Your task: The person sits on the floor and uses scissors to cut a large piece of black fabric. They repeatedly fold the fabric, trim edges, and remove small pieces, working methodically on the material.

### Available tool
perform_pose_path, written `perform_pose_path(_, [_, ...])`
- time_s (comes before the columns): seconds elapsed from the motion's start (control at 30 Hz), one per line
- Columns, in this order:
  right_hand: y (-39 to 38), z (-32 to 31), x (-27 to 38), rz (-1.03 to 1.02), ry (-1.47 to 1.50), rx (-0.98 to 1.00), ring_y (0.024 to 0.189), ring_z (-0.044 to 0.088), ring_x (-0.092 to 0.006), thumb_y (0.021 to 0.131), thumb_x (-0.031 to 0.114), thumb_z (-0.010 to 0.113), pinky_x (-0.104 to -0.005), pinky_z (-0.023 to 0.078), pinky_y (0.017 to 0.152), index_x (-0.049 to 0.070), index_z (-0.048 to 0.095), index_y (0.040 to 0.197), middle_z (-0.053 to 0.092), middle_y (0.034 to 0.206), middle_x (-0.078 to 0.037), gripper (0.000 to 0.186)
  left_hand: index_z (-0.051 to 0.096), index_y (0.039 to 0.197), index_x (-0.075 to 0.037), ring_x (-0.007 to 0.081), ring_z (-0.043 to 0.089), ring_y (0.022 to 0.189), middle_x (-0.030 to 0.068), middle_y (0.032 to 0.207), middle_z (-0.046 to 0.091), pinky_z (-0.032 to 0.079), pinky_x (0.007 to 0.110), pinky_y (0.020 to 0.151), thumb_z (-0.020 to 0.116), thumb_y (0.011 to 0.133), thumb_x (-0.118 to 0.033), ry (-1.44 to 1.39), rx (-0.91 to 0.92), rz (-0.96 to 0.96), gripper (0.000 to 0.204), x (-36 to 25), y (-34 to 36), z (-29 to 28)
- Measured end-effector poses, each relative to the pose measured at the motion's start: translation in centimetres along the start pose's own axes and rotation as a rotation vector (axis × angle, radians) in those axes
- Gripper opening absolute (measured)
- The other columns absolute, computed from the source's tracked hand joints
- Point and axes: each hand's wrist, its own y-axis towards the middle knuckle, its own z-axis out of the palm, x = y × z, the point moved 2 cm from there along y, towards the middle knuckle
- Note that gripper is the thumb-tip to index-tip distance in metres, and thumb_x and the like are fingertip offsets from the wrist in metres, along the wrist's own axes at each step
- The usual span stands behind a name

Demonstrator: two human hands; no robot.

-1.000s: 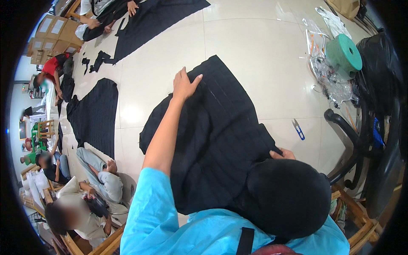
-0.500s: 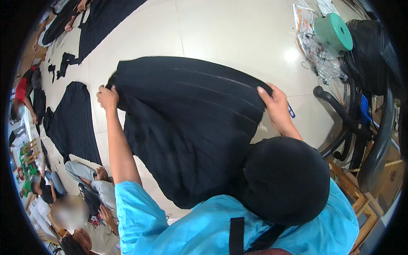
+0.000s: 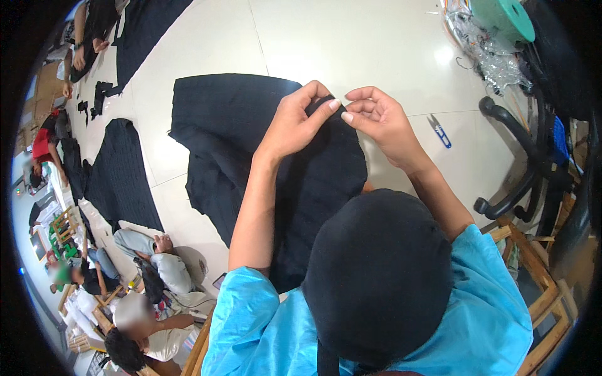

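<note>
A black piece of fabric (image 3: 244,131) with faint stripes lies spread before me, its lower part folded and hidden behind my left forearm and a round black cap (image 3: 379,276). My left hand (image 3: 298,119) pinches the fabric's upper right edge between thumb and fingers. Close beside it, my right hand (image 3: 382,122) has its fingers curled and its thumb tip at the same edge. Anything between those right fingertips is too small to make out. Thread snips with a blue handle (image 3: 441,131) lie on the pale surface to the right of my right hand.
Another pleated black piece (image 3: 122,175) lies left, with black scraps (image 3: 100,97) beyond. A green roll (image 3: 505,19) and clear plastic (image 3: 492,59) are at far right, above black curved metal legs (image 3: 520,144). Other people sit at left; a seated person's grey trousers (image 3: 172,269) are nearest.
My left hand has let go of the fabric's left corner and moved right to its right edge, beside my right hand. The fabric now lies flatter, and the snips show fully.
</note>
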Motion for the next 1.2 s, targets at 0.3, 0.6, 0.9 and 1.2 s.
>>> perform_pose_path(0.3, [-0.5, 1.4, -3.6, -0.029, -0.031, -0.056, 0.096, 0.067, -0.0088, 0.103, 0.011, 0.072, -0.0251, 0.054, 0.087, -0.002, 0.069, 0.116, 0.072, 0.105, -0.005, 0.019, 0.067, 0.109, 0.001, 0.0098, 0.060, 0.090, 0.0028, 0.093, 0.069, 0.050, 0.029, 0.083, 0.068, 0.107, -0.023, -0.062, -0.150, -0.049, 0.024, 2.4, -0.8, 0.8])
perform_pose_path(0.6, [0.2, 0.3, -4.0, 0.118, 0.249, -0.047, 0.091, 0.065, -0.0050, 0.105, 0.012, 0.069, -0.0236, 0.052, 0.081, 0.001, 0.068, 0.107, 0.073, 0.101, -0.001, 0.010, 0.067, 0.105, 0.001, 0.0083, 0.061, 0.091, 0.0027, 0.092, 0.071, 0.050, 0.029, 0.084, 0.068, 0.107, -0.021, -0.068, -0.245, -0.149, 0.022, 2.7, -0.4, 1.7])
perform_pose_path(0.9, [1.5, -0.5, -3.6, 0.157, 0.205, -0.004, 0.097, 0.059, -0.0033, 0.105, 0.010, 0.066, -0.0228, 0.046, 0.091, 0.004, 0.069, 0.110, 0.067, 0.101, 0.004, 0.009, 0.065, 0.104, 0.001, 0.0047, 0.058, 0.085, 0.0007, 0.091, 0.069, 0.048, 0.024, 0.077, 0.067, 0.107, -0.016, -0.286, -0.231, -0.217, 0.017, 4.0, 0.4, 3.5])
perform_pose_path(1.2, [2.2, -1.3, -4.0, 0.144, 0.178, -0.058, 0.090, 0.056, -0.0027, 0.104, 0.010, 0.064, -0.0223, 0.044, 0.082, 0.004, 0.070, 0.107, 0.067, 0.099, 0.004, 0.009, 0.064, 0.105, 0.000, 0.0035, 0.058, 0.080, -0.0003, 0.089, 0.069, 0.047, 0.023, 0.072, 0.066, 0.108, -0.016, -0.354, -0.200, -0.250, 0.016, 4.1, 0.9, 3.7])
